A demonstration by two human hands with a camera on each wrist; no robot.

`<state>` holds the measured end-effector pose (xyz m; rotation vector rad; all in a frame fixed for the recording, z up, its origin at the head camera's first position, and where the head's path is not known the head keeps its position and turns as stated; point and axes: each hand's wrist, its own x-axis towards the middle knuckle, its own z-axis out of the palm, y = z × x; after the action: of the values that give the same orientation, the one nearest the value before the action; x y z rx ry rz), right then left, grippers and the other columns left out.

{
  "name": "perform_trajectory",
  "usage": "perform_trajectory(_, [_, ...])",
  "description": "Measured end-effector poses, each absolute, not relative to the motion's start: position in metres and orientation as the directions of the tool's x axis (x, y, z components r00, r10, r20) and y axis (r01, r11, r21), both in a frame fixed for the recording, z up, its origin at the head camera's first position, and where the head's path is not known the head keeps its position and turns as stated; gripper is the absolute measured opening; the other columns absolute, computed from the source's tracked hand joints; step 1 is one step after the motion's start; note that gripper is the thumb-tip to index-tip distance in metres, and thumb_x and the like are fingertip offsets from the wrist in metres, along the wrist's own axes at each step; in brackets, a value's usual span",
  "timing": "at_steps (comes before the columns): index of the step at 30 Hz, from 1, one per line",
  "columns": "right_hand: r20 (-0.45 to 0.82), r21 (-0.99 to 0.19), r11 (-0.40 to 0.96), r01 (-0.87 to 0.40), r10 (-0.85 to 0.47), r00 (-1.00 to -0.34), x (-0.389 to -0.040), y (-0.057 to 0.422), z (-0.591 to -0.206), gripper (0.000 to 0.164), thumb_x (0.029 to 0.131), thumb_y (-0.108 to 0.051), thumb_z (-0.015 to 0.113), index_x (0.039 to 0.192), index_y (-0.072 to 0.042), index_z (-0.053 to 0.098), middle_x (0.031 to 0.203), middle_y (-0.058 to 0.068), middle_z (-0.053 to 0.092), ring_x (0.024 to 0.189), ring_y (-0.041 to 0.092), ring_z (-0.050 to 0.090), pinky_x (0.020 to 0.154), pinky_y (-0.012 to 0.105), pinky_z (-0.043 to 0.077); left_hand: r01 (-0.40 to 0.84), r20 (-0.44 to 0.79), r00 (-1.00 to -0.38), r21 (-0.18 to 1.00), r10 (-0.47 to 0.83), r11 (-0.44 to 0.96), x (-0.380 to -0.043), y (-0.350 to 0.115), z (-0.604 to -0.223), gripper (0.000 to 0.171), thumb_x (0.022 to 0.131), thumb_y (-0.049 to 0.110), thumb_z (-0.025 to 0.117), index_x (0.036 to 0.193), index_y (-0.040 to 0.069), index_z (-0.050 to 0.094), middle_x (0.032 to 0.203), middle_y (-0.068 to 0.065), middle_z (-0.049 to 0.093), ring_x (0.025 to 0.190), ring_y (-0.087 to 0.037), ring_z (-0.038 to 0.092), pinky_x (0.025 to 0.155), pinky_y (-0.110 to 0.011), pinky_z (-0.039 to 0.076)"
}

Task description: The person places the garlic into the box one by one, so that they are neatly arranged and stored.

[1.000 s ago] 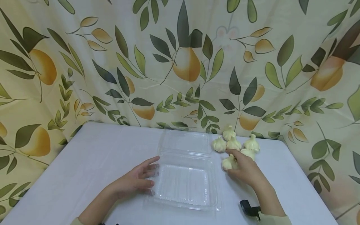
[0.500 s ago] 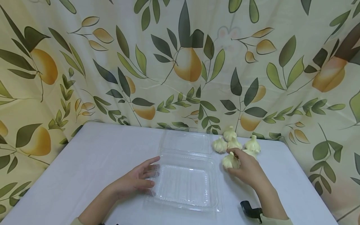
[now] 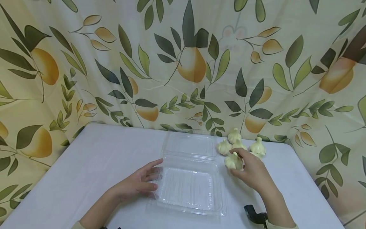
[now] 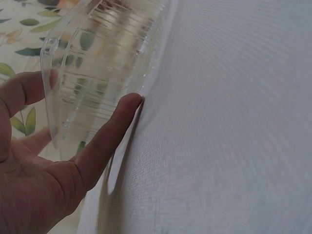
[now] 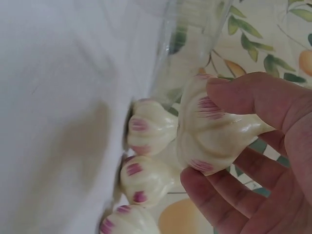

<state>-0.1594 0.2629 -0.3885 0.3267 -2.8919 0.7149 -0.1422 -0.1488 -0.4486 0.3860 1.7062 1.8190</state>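
Garlic bulb pinched in my right hand: seems light, firm, slick; hold round middle. Flimsy-looking plastic box beside my spread left hand.

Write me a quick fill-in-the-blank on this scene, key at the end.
1. The ____ hand holds a garlic bulb.
2. The box has its lid ____.
3. Of the box and the held garlic bulb, the left hand is nearer the ____.

Missing words: right; open; box.
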Motion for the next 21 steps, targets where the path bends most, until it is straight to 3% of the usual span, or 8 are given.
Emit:
perform_trajectory(5, [0.225, -0.440, 0.856, -0.272, -0.188, -0.956, -0.156, 0.256, -0.383, 0.057, 0.076, -0.014, 0.084, 0.127, -0.014, 0.059, 0.124, 0.011, 0.066, 0.105, 0.026, 0.061, 0.078, 0.042, 0.053, -0.232, -0.194, -0.776, 0.973, 0.601, 0.014, -0.142, -0.149, -0.448, 0.088, 0.089, 0.003, 0.070, 0.160, 0.024, 0.022, 0.165, -0.019, 0.015, 0.150, -0.044, 0.013, 0.091, -0.044, 0.054])
perform_trajectory(21, [0.260, -0.513, 0.779, -0.360, -0.259, -0.930, -0.147, 0.228, -0.379, 0.058, 0.073, -0.010, 0.086, 0.126, -0.014, 0.060, 0.124, 0.004, 0.065, 0.111, 0.023, 0.060, 0.075, 0.039, 0.057, -0.221, -0.187, -0.768, 0.975, 0.613, 0.020, -0.144, -0.150, -0.452, 0.088, 0.089, 0.003, 0.070, 0.160, 0.025, 0.022, 0.166, -0.015, 0.015, 0.151, -0.043, 0.012, 0.091, -0.043, 0.055])
